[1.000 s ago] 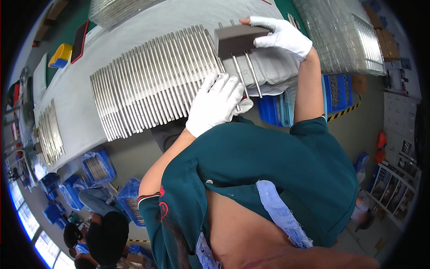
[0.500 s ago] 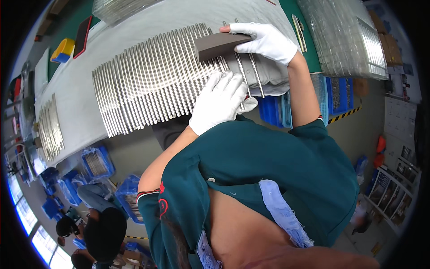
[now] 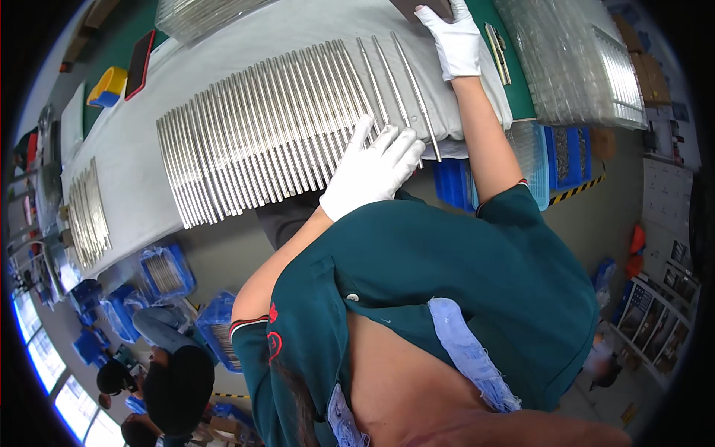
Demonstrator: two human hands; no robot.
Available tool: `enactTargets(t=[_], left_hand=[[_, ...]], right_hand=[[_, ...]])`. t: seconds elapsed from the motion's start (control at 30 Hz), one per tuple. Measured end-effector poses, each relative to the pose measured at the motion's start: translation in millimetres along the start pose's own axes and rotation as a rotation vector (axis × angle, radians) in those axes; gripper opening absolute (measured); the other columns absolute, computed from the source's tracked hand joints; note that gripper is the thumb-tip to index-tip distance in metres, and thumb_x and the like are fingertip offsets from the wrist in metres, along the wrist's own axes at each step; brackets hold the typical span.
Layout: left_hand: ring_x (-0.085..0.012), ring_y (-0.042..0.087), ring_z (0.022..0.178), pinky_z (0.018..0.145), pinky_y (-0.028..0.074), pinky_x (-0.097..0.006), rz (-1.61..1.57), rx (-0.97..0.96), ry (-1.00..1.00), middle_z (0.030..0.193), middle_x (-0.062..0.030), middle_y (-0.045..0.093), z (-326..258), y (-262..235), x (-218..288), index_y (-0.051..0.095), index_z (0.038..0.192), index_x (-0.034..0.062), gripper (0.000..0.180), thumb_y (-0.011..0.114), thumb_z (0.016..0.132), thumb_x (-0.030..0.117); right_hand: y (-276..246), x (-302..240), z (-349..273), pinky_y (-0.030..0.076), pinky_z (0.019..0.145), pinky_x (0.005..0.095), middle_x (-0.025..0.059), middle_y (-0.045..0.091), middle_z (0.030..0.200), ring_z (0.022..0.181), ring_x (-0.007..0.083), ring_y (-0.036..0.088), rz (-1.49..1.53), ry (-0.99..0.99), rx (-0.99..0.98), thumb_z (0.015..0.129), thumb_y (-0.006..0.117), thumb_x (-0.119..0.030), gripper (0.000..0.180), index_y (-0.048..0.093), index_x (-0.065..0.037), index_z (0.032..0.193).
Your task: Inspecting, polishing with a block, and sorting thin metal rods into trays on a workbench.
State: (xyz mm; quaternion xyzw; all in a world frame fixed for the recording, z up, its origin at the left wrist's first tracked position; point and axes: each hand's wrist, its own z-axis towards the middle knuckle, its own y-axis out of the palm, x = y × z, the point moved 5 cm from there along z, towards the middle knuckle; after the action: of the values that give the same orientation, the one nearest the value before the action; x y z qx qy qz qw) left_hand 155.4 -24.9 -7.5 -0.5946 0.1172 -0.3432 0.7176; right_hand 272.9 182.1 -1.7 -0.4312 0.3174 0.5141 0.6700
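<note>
On the floor below the worktop, to the left, a blue crate lined with clear plastic holds slim metal pieces side by side, and a second lined crate nearer the lower edge has similar pieces in it. At the right, a blue bin carries small greyish parts, too small to identify, in two strips; beside it sits a light-blue basket whose contents cannot be made out. Clear plastic trays are stacked at the right end of the worktop. The metal rods lie on the white cloth, slim, straight, silvery and shiny, packed closely in a slanting row, with a few at its right end set apart by wider gaps. The white-gloved left hand rests over the near ends of the rightmost rods, its grip bent with the fingers slightly apart; whether it clasps one is hidden. The gloved right hand, stretched toward the far side, has its grip pinching a dark brownish-grey block, partly cut off by the upper edge of the view.
</note>
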Motion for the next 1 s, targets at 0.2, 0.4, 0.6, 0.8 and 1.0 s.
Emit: enactTargets(t=[0.2,0.4,0.6,0.8,1.0], left_hand=[[-0.0272,0.047,0.114,0.102,0.025,-0.052,0.048,0.093,-0.191,0.118,-0.0122,0.051,-7,-5,-13,0.050,0.116,0.0034,0.046,0.059,0.074,0.021],[-0.0279,0.049,0.111,0.101,0.028,-0.050,0.086,0.142,-0.207,0.117,-0.0134,0.052,-8,-2,-17,0.051,0.115,0.0018,0.044,0.058,0.073,0.015],[-0.0274,0.049,0.112,0.101,0.030,-0.044,-0.006,0.112,-0.145,0.117,-0.0167,0.051,-13,-5,-14,0.052,0.112,-0.0004,0.042,0.058,0.073,0.015],[-0.0313,0.054,0.106,0.098,0.036,-0.042,-0.066,0.270,-0.207,0.111,-0.0195,0.055,-16,-11,-13,0.054,0.107,0.0005,0.040,0.061,0.074,0.022],[-0.0320,0.055,0.105,0.097,0.037,-0.043,-0.084,0.319,-0.220,0.109,-0.0193,0.057,-16,-16,-14,0.053,0.107,0.0006,0.041,0.061,0.076,0.026]], right_hand=[[-2,0,-2,0.037,0.096,0.0313,0.0163,0.051,0.121,0.114,0.0252,0.048,-0.091,-0.039,-0.017,0.070,0.068,-0.010,0.062,0.044,0.002,0.126],[6,-10,-8,0.041,0.093,0.0329,0.0167,0.057,0.114,0.108,0.0262,0.053,-0.251,-0.059,-0.188,0.069,0.070,-0.015,0.057,0.052,0.002,0.120],[1,-33,-28,0.048,0.085,0.0249,0.0021,0.059,0.112,0.093,0.0102,0.058,-0.058,0.228,-0.589,0.080,0.064,-0.008,0.047,0.052,-0.009,0.126],[23,-60,-42,0.044,0.093,0.0273,0.0049,0.060,0.116,0.105,0.0152,0.055,-0.008,0.162,-0.906,0.075,0.063,-0.002,0.048,0.056,-0.008,0.122],[8,-39,-29,0.043,0.095,0.0286,0.0065,0.060,0.115,0.105,0.0156,0.055,0.115,0.327,-0.934,0.075,0.064,-0.001,0.048,0.055,-0.007,0.122]])
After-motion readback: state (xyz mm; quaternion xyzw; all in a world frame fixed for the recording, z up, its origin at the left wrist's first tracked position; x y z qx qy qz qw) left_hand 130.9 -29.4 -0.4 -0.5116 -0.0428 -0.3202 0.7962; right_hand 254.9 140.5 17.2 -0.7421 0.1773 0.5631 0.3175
